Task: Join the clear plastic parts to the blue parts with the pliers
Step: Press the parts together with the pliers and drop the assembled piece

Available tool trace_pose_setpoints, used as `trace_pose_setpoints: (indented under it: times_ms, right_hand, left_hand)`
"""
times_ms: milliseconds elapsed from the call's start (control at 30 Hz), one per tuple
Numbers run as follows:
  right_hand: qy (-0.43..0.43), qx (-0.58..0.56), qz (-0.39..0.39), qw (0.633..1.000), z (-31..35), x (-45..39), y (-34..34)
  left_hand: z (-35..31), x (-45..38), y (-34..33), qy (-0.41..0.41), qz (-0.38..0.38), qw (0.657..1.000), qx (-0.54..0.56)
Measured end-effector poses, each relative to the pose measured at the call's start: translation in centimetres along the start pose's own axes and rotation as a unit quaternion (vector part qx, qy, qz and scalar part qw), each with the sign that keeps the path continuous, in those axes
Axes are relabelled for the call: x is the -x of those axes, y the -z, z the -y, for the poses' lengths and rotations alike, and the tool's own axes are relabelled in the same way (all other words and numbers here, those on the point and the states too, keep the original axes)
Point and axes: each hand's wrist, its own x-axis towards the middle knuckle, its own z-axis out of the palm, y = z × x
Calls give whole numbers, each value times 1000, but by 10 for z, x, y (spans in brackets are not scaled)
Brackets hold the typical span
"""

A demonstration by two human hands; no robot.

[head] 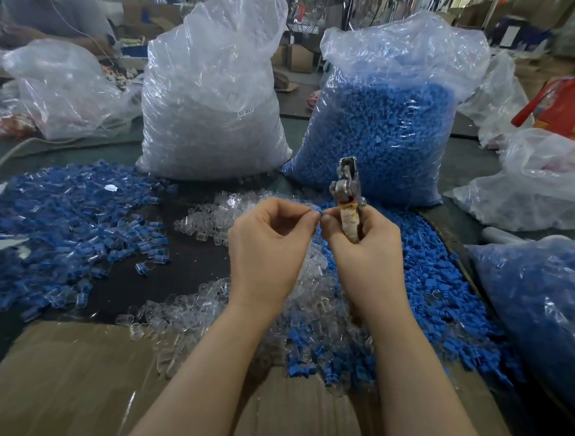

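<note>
Tabletop (180, 271): dark, near black where bare. Sheet of cardboard (73, 383) at the near edge: plain brown. Loose blue parts (444, 297) on the right: saturated mid-blue. Clear plastic parts (184, 312) in the middle: colourless, with white glints. Pile of joined pieces (68, 216) on the left: blue seen through clear casings. Left sack (213, 97): transparent film, contents read as milky white, one small white label. Right sack (388, 122): same film, filled solid blue. Pliers (347, 194): silver-grey metal head, handle wrapped in cream with a yellow-orange band. Red container (572, 111) at far right: bright red with yellow markings.
</note>
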Motion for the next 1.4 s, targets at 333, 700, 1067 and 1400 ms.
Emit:
trace_pose_setpoints:
  times_ms: [333, 700, 1067, 1400]
  right_hand:
    - [-17, 2, 32, 999, 3, -2, 4]
    - [-30, 92, 187, 978, -8, -6, 29]
    - [35, 43, 60, 997, -1, -4, 14]
    - [75, 94, 50, 991, 1, -4, 12]
  left_hand:
    - [5, -1, -1, -13, 11, 1000, -4]
    - [2, -8, 6, 86, 26, 983, 162]
    - [2, -4, 0, 65, 33, 994, 79]
    - [4, -4, 3, 42, 54, 997, 21]
